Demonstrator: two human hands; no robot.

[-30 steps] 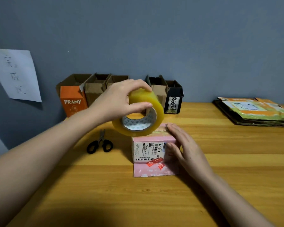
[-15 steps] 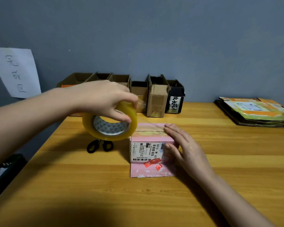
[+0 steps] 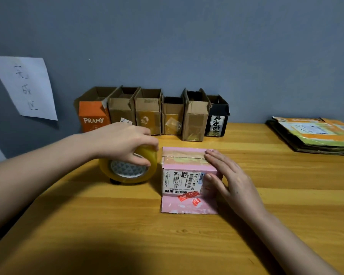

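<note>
A small pink box [image 3: 184,163] with a white shipping label on its near side stands in the middle of the wooden table [image 3: 127,225]; a strip of clear tape runs across its top. My right hand [image 3: 228,179] rests flat against the box's right side, fingers straight on the top edge and thumb on the label face. My left hand [image 3: 121,143] grips a yellowish roll of packing tape [image 3: 127,171] from above, low at the table just left of the box.
A row of several open cardboard boxes [image 3: 151,114] lines the wall behind. A stack of flattened mailers [image 3: 314,135] lies at the far right. A paper sheet [image 3: 26,86] hangs on the wall at left. A black bit of the scissors [image 3: 115,182] peeks from under the roll.
My left hand has carried the tape roll from above the box down and left to table level beside it, covering the scissors. My right hand has stayed on the box.
</note>
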